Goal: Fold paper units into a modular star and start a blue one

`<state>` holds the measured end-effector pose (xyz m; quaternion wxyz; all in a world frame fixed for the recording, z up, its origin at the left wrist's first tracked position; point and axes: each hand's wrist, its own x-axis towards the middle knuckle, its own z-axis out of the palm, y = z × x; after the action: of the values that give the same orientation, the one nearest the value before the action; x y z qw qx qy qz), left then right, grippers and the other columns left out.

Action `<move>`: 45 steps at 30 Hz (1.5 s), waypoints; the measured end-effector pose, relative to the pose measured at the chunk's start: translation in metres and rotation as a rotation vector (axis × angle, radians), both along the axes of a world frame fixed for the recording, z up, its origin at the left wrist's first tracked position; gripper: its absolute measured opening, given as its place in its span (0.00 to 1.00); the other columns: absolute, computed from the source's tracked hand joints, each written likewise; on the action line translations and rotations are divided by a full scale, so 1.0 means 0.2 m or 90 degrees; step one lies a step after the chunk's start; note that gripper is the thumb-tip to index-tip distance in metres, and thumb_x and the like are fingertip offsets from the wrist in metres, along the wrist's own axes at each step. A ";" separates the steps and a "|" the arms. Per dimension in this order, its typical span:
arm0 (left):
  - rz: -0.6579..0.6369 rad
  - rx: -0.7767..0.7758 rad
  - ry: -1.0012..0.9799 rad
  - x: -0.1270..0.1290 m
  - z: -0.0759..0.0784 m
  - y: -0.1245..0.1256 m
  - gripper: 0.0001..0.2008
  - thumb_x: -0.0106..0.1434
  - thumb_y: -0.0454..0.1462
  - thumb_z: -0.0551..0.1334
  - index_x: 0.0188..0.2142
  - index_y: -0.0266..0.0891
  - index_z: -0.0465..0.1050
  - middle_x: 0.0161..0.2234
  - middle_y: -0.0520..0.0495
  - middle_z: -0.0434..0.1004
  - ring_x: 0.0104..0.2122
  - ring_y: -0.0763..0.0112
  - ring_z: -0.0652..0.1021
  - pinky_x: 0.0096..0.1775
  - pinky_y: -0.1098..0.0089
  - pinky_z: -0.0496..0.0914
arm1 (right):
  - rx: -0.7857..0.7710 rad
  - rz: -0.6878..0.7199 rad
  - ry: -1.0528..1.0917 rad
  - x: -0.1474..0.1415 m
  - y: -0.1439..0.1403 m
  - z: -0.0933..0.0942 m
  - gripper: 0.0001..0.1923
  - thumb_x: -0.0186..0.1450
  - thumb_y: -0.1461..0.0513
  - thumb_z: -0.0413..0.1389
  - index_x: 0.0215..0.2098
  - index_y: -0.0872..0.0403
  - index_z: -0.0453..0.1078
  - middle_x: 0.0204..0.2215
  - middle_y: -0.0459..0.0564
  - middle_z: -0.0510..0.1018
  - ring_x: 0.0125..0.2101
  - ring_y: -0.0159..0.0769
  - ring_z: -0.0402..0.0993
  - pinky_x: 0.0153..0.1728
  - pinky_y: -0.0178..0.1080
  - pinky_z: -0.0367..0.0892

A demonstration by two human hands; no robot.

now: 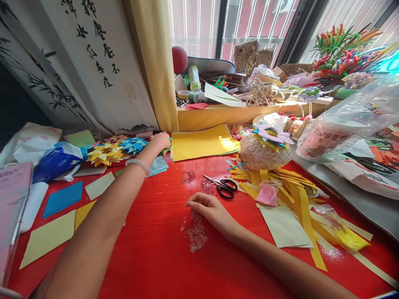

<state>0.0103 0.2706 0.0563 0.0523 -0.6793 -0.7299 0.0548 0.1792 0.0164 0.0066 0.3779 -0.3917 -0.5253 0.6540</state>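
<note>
Bright daylight's coming through the barred window (195, 23) behind this glossy red table (149, 249), and craft stuff is covering loads of it. Left hand (160, 140), beaded bracelet (137, 165) on the wrist, is sitting way out at the back, just beside a stack of blue paper stars (134, 145) and right behind some light-blue papers (158, 165). Its fingers are curling down, but their tips are hiding from me, so I honestly can't tell how far they're open or if they're gripping anything. Right hand (207, 206) is hanging around mid-table, fingers loosely bent and half spread, with nothing I can see in them. Black-handled scissors (222, 184) are lying just past it. Yellow sheets (202, 143) are resting near the left hand, and yellow strips (307, 220) are sprawling off to the right.
</note>
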 end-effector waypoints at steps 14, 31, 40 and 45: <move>-0.016 0.022 0.003 0.03 0.01 0.00 0.30 0.44 0.38 0.66 0.48 0.33 0.68 0.45 0.31 0.72 0.43 0.49 0.73 0.39 0.62 0.69 | 0.012 0.008 -0.002 0.00 0.00 -0.01 0.08 0.59 0.58 0.53 0.28 0.56 0.64 0.17 0.42 0.67 0.19 0.27 0.62 0.22 0.30 0.59; -0.011 0.042 -0.007 0.08 0.02 -0.06 0.23 0.49 0.35 0.60 0.46 0.30 0.69 0.44 0.29 0.72 0.44 0.49 0.72 0.39 0.62 0.68 | 0.020 0.010 -0.009 0.01 -0.01 -0.02 0.08 0.59 0.58 0.52 0.28 0.55 0.64 0.18 0.42 0.67 0.19 0.27 0.63 0.22 0.30 0.59; 0.022 0.048 -0.012 0.08 -0.02 -0.05 0.26 0.50 0.34 0.58 0.50 0.27 0.64 0.46 0.27 0.70 0.45 0.50 0.72 0.38 0.63 0.68 | 0.020 0.013 -0.006 0.00 0.00 -0.02 0.08 0.59 0.58 0.52 0.28 0.55 0.64 0.18 0.42 0.67 0.19 0.26 0.63 0.22 0.30 0.59; 0.037 0.034 -0.009 0.08 -0.03 -0.03 0.28 0.49 0.35 0.60 0.50 0.27 0.63 0.47 0.28 0.69 0.46 0.50 0.71 0.39 0.63 0.67 | 0.017 0.012 -0.009 0.00 0.00 -0.02 0.09 0.59 0.57 0.53 0.28 0.56 0.64 0.18 0.42 0.67 0.19 0.27 0.63 0.22 0.30 0.59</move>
<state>0.0266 0.2645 0.0499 0.0636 -0.6565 -0.7510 0.0316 0.1797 0.0155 0.0035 0.3732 -0.3864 -0.5401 0.6479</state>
